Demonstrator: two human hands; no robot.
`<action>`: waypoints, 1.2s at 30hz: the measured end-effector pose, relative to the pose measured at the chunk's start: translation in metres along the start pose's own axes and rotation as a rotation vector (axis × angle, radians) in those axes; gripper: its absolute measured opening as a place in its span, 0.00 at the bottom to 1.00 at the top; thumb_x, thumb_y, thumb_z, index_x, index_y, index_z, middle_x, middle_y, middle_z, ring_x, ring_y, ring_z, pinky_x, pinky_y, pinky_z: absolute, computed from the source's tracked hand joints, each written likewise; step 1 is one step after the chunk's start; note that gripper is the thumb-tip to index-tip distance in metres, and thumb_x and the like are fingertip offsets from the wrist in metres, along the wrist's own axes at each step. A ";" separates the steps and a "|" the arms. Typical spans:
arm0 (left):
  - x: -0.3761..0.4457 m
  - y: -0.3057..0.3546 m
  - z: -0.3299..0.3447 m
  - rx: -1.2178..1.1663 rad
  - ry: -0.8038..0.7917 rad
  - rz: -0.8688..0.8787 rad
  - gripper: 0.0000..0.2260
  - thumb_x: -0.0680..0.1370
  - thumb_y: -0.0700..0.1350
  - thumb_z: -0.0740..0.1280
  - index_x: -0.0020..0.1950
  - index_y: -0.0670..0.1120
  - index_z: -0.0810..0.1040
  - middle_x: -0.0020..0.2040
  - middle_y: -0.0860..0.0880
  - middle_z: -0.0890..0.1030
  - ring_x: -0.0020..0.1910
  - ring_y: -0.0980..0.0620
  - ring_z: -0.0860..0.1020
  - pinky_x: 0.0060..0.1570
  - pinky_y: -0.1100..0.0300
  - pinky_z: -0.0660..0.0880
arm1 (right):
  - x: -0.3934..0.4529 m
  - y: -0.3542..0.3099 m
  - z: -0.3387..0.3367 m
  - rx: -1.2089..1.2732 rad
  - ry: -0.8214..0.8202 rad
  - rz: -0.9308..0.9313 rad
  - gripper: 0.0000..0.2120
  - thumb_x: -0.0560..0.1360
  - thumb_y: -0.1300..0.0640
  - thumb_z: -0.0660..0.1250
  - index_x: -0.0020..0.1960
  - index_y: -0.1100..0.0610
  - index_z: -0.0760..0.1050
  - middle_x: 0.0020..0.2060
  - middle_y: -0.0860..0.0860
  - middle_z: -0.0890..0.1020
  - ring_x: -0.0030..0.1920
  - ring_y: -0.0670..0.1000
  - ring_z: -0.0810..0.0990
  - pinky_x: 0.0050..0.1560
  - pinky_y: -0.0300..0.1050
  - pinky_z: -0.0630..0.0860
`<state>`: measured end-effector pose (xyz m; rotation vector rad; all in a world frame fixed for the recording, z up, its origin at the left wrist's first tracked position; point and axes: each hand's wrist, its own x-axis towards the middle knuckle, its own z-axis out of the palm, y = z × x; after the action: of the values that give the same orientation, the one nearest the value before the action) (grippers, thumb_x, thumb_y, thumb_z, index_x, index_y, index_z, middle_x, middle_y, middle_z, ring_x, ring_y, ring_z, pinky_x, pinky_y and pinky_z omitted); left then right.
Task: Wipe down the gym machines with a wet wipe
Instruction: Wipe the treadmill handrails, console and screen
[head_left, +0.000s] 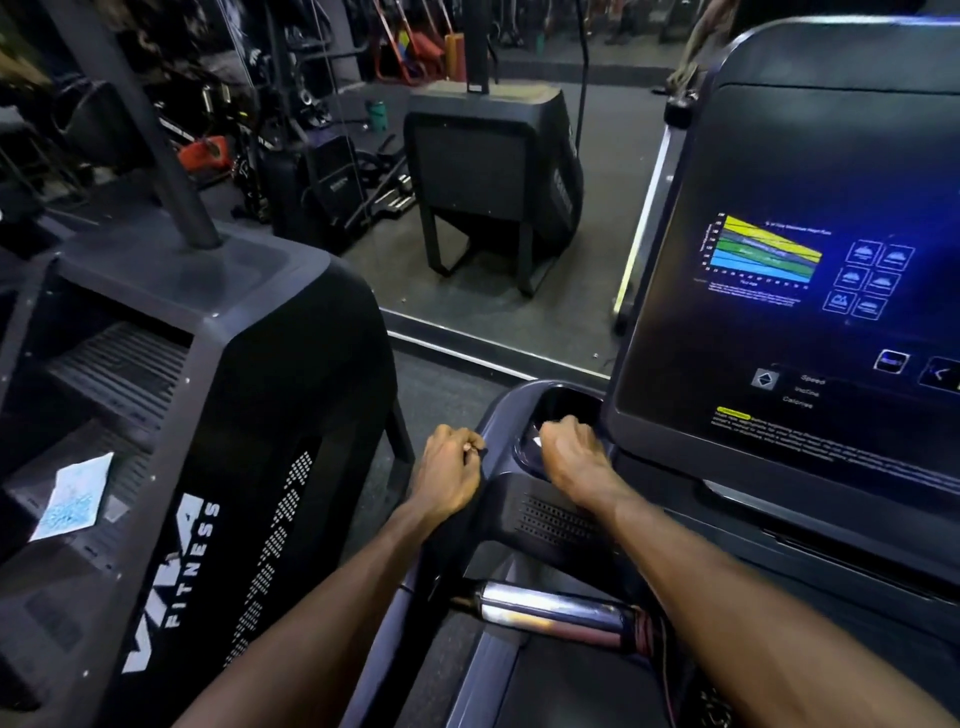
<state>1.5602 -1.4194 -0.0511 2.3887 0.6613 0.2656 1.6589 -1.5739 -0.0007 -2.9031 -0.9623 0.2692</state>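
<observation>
While both forearms are stretched forward over a treadmill (545, 525), the left hand (448, 475) is seen curled against the outer edge of the machine's left console wing, its fingers bent and pressed together at the rim. Whether anything is pinched in those fingers cannot be told. The right hand (574, 457) is curled at the rim of the cup holder (558, 408), a dark rounded hollow just left of the screen, and a small white scrap, likely the wet wipe (536, 442), is glimpsed under its knuckles; most of it is hidden by the hand. The two hands are held near each other, with the glossy edge of the console between them.

A large dark screen (810, 291) is mounted to the right, tilted back, and a coloured chart and several square icons are shown on it. Below the hands a chrome grip bar (550, 613) is fixed across the frame, with a red cord beside it.

To the left a black stair machine (218, 395) is placed, marked with white lettering on its side, and a blue-and-white packet (72, 496) is laid flat on one of its ribbed steps. Behind everything a mirror (498, 218) is set along the floor, and gym equipment is reflected in it.
</observation>
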 end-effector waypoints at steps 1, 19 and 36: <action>0.003 -0.001 0.001 0.003 -0.004 -0.001 0.11 0.78 0.38 0.61 0.50 0.47 0.82 0.53 0.44 0.78 0.56 0.46 0.74 0.60 0.54 0.70 | 0.005 0.000 -0.006 -0.002 -0.015 0.039 0.17 0.76 0.68 0.63 0.64 0.62 0.76 0.60 0.61 0.76 0.61 0.63 0.78 0.55 0.54 0.77; 0.007 0.043 0.006 -0.186 -0.160 0.143 0.09 0.76 0.37 0.66 0.54 0.44 0.81 0.52 0.46 0.83 0.52 0.47 0.79 0.55 0.56 0.74 | -0.030 -0.011 -0.005 0.279 0.032 0.000 0.11 0.74 0.62 0.64 0.54 0.54 0.79 0.54 0.56 0.82 0.55 0.60 0.80 0.51 0.50 0.77; -0.027 0.115 0.059 -0.434 -0.403 0.120 0.05 0.76 0.43 0.72 0.41 0.48 0.79 0.31 0.54 0.78 0.30 0.58 0.74 0.31 0.68 0.69 | -0.118 0.079 0.011 0.880 0.378 0.541 0.10 0.73 0.63 0.67 0.42 0.50 0.71 0.41 0.52 0.81 0.43 0.56 0.80 0.42 0.46 0.75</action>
<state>1.6022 -1.5419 -0.0251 1.9809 0.2409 -0.0264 1.6101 -1.7077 -0.0043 -2.1835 0.0470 0.1112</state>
